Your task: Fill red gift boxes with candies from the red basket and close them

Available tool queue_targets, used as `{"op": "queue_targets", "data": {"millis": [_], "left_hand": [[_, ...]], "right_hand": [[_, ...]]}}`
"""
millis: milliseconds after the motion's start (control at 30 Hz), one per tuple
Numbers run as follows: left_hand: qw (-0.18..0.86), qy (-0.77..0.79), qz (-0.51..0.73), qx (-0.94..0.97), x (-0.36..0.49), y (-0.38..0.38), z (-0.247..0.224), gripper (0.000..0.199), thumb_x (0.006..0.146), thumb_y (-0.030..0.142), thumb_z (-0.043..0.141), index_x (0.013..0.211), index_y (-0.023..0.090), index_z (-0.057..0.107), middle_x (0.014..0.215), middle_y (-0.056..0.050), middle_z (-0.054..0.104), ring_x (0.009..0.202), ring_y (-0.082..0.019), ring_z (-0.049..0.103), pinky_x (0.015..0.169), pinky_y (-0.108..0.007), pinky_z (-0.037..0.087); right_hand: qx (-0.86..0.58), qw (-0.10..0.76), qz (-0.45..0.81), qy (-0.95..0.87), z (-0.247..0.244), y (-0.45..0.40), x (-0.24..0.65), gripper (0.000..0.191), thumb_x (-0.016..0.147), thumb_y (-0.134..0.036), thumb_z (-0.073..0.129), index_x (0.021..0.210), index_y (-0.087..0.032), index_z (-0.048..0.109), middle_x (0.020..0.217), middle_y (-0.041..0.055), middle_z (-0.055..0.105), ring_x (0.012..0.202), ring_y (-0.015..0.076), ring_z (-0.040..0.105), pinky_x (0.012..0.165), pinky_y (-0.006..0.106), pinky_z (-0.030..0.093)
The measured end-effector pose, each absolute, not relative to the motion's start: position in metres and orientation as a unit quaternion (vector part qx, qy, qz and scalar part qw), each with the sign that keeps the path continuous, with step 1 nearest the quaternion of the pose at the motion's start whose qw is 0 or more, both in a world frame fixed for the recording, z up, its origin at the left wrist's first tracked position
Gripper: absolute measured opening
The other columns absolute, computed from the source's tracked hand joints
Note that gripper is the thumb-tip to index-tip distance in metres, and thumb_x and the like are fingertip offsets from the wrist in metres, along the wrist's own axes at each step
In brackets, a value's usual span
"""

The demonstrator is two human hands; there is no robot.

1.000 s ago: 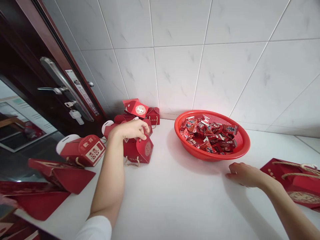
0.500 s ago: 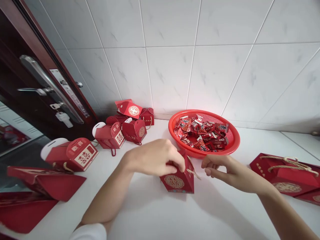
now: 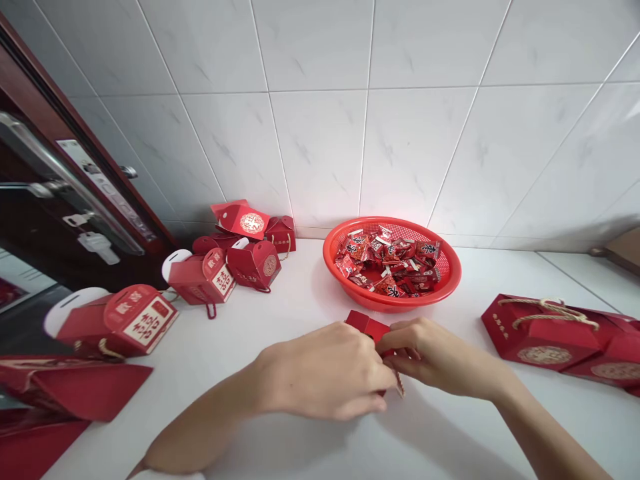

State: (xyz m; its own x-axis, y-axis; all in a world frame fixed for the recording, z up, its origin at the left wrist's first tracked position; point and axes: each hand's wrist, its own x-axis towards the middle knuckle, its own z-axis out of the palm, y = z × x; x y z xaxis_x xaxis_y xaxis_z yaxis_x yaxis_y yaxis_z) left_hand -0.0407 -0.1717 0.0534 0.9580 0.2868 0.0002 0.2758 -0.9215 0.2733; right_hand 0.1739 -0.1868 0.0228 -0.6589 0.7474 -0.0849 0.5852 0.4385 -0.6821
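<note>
A small red gift box point(image 3: 367, 324) with a twisted cord handle stands on the white counter, mostly covered by my hands. My left hand point(image 3: 325, 373) reaches across its near side, fingers curled down onto it. From the right, my right hand point(image 3: 425, 350) pinches at the box's upper edge, its fingertips close to those of my left. A bit of the cord point(image 3: 399, 385) pokes out below the fingers. Just behind the box sits a red plastic basket point(image 3: 450, 283) holding several wrapped candies point(image 3: 387, 257).
Several red gift boxes point(image 3: 120, 320) stand along the left, with more piled at the wall point(image 3: 320, 153). Two closed boxes with rope handles point(image 3: 545, 337) sit at right. A dark door with keys point(image 3: 97, 247) is at far left; a brown carton point(image 3: 623, 250) at far right.
My right hand has moved left onto the gift box. My left hand has shifted right and nearer, now hiding the box's front. The view has turned slightly right.
</note>
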Motion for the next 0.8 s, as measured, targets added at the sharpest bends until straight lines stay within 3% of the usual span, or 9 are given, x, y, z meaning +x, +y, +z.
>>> {"op": "queue_targets", "data": {"millis": [100,200,300,400,500,600,700,800], "left_hand": [[0.257,0.161,-0.025,0.952,-0.048,-0.158,0.069,0.015,0.094,0.017,0.061,0.081,0.021,0.067,0.08,0.001,0.074,0.069,-0.015,0.065,0.064,-0.025,0.043],[0.314,0.19,-0.026,0.93,-0.055,-0.147,0.08,0.03,0.096,0.015,0.053,0.067,0.019,0.057,0.062,0.004,0.057,0.054,-0.011,0.047,0.057,-0.024,0.036],[0.305,0.227,-0.007,0.925,-0.06,-0.145,0.083,0.037,0.098,0.019,0.049,0.061,0.019,0.051,0.055,0.006,0.04,0.05,-0.01,0.034,0.053,-0.026,0.029],[0.238,0.295,0.027,0.925,-0.063,-0.148,0.08,0.037,0.096,0.016,0.049,0.059,0.019,0.053,0.055,0.006,0.035,0.05,-0.011,0.029,0.053,-0.028,0.023],[0.182,0.332,0.023,0.925,-0.062,-0.149,0.077,0.029,0.084,0.007,0.053,0.059,0.02,0.054,0.055,0.005,0.038,0.051,-0.012,0.03,0.053,-0.029,0.021],[0.165,0.337,-0.028,0.927,-0.06,-0.15,0.075,0.027,0.075,0.007,0.055,0.053,0.02,0.045,0.051,0.005,0.031,0.049,-0.013,0.025,0.053,-0.031,0.019],[0.163,0.322,-0.047,0.931,-0.06,-0.15,0.077,0.03,0.075,0.008,0.051,0.052,0.019,0.036,0.051,0.004,0.03,0.052,-0.014,0.026,0.055,-0.031,0.021],[0.193,0.303,-0.045,0.932,-0.062,-0.149,0.078,0.031,0.08,0.014,0.053,0.054,0.019,0.039,0.054,0.003,0.04,0.055,-0.013,0.032,0.057,-0.03,0.024]], "right_hand": [[-0.41,0.08,0.324,-0.849,0.027,-0.192,0.17,0.027,0.092,-0.006,0.048,0.083,-0.019,0.07,0.075,0.0008,0.073,0.062,0.0122,0.06,0.06,0.023,0.041],[-0.422,0.05,0.282,-0.86,0.031,-0.197,0.166,0.026,0.089,-0.004,0.051,0.092,-0.02,0.072,0.08,0.001,0.074,0.066,0.014,0.062,0.062,0.024,0.041],[-0.424,0.044,0.247,-0.87,0.033,-0.201,0.163,0.026,0.091,-0.004,0.052,0.095,-0.021,0.071,0.086,0.0006,0.075,0.07,0.0145,0.064,0.063,0.025,0.041],[-0.423,0.052,0.237,-0.873,0.034,-0.203,0.161,0.023,0.098,-0.011,0.051,0.086,-0.021,0.068,0.083,-0.0005,0.073,0.07,0.0138,0.064,0.062,0.025,0.038],[-0.433,0.049,0.214,-0.874,0.029,-0.203,0.157,0.032,0.1,-0.014,0.05,0.07,-0.019,0.06,0.07,-0.0024,0.067,0.058,0.0107,0.054,0.056,0.025,0.03],[-0.455,0.041,0.123,-0.881,0.018,-0.202,0.152,0.035,0.094,-0.005,0.051,0.061,-0.018,0.05,0.057,-0.0042,0.054,0.048,0.0094,0.033,0.051,0.028,0.019],[-0.466,0.044,0.067,-0.881,0.009,-0.201,0.147,0.032,0.086,0.0,0.053,0.061,-0.019,0.046,0.054,-0.0057,0.043,0.049,0.0104,0.019,0.051,0.03,0.014],[-0.479,0.051,0.084,-0.872,0.006,-0.201,0.144,0.026,0.084,-0.003,0.057,0.066,-0.019,0.048,0.055,-0.0065,0.044,0.049,0.0102,0.018,0.05,0.029,0.014]]}}
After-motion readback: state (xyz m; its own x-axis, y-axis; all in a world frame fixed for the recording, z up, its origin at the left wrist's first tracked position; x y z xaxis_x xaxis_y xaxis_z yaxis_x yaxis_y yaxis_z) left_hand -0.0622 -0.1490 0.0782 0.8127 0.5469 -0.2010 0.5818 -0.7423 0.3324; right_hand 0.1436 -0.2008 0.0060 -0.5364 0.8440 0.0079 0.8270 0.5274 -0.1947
